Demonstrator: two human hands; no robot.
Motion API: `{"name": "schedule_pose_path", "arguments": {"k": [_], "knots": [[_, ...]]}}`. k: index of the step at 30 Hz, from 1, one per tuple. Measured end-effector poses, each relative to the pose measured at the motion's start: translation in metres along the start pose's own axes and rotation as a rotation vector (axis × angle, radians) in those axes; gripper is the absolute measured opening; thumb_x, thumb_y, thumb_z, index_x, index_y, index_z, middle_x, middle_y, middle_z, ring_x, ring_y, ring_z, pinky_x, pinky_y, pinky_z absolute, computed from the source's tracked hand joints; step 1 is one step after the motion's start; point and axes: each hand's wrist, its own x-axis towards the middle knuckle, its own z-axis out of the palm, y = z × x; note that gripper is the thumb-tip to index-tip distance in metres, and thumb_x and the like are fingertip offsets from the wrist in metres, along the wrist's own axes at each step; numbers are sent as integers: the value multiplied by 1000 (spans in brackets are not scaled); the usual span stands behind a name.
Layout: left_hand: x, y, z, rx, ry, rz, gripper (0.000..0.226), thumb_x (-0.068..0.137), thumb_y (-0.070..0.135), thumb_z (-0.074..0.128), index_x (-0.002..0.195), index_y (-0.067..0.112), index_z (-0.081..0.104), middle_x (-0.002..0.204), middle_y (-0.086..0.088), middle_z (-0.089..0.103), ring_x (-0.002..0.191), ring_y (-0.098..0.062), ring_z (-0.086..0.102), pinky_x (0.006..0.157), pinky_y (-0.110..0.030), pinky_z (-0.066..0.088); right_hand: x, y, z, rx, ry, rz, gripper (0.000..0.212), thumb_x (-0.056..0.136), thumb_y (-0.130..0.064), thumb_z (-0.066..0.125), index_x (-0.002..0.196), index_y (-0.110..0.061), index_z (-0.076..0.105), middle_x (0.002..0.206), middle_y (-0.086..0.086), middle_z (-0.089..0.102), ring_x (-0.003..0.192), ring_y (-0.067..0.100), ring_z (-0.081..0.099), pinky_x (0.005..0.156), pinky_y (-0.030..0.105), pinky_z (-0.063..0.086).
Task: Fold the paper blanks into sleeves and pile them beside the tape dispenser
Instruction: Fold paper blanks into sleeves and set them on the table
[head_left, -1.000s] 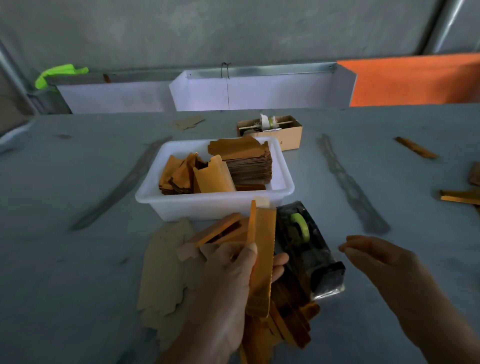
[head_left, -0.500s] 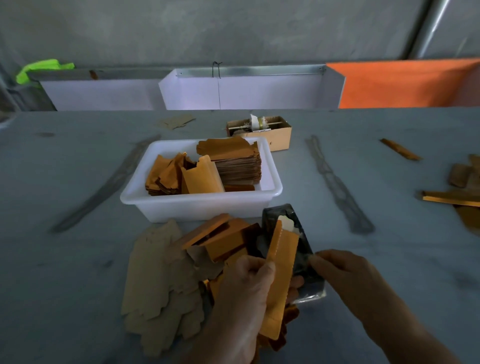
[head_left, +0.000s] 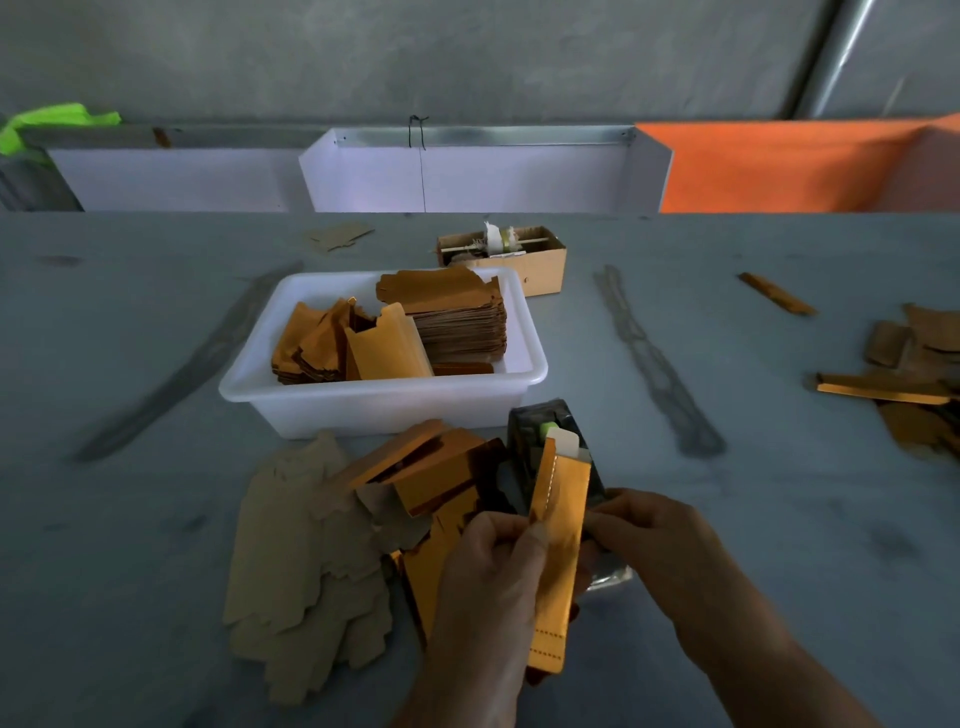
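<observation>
You have no readable text, label, brand, number or sign anywhere in this view. The gold paper sleeve (head_left: 558, 540) you're holding shows only stitched dotted lines, no print. The tape dispenser (head_left: 550, 441) behind it is dark and blurred; any marking on it can't be made out. The white tub (head_left: 384, 400) and the small cardboard box (head_left: 540, 265) show plain faces.
</observation>
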Motion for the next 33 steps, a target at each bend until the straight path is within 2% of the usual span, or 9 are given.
{"name": "schedule_pose_path", "arguments": {"k": [6,8,11,13,17,20,25,30,33], "knots": [[2,-5,2,115,40,97,7,92,30,59,90,24,61,85,3,65,80,-17,64,74,-35,53,-1,2,7,-27,87,-82,30,76,-7,68,49,-18,67,58,-18,60,59,-6,57,60,25,44],[3,-7,2,145,35,125,7,93,31,58,90,25,61,83,6,64,77,-10,63,70,-27,51,-2,3,7,43,85,-103,24,79,-5,66,57,-14,69,66,-13,66,61,0,61,57,26,48],[4,-9,3,147,16,120,8,93,32,58,90,25,61,79,8,64,72,-1,62,56,-15,46,-4,-2,-2,365,-75,17,21,87,-7,57,72,-7,73,76,12,72,67,21,69,56,24,53],[4,-8,3,92,-1,85,9,92,31,59,90,23,62,78,7,65,68,-5,63,52,-15,46,-3,-2,-8,332,-116,38,21,88,-11,57,75,-6,73,81,12,72,76,23,68,69,28,53],[3,-6,4,21,-21,49,9,92,28,61,91,19,63,84,-1,66,73,-18,66,54,-22,53,-10,2,-10,-36,14,-40,18,84,-22,64,68,-18,72,109,-17,55,104,4,48,85,27,33],[1,-5,3,32,-32,36,10,93,29,59,91,19,61,87,-2,65,73,-19,67,53,-24,54,-17,8,-7,-193,70,-116,20,83,-21,64,63,-23,69,119,-11,53,116,9,47,91,31,37],[-2,-4,3,46,-42,81,11,93,31,57,90,21,60,91,-13,68,83,-35,68,71,-50,57,-21,15,-2,-205,126,-112,18,83,-20,66,65,-21,67,128,-7,52,117,21,52,95,39,43],[1,0,10,54,-28,161,11,93,29,57,87,20,60,87,-12,67,83,-34,66,74,-51,56,-28,18,8,-285,200,-171,18,85,-18,65,67,-23,63,133,-5,48,118,19,49,87,29,41],[5,-5,12,96,-52,164,10,93,33,56,89,24,59,82,-2,65,77,-20,66,71,-37,55,-28,25,14,-212,235,-140,17,85,-15,64,68,-21,64,134,-5,49,114,19,54,89,32,44]]}}
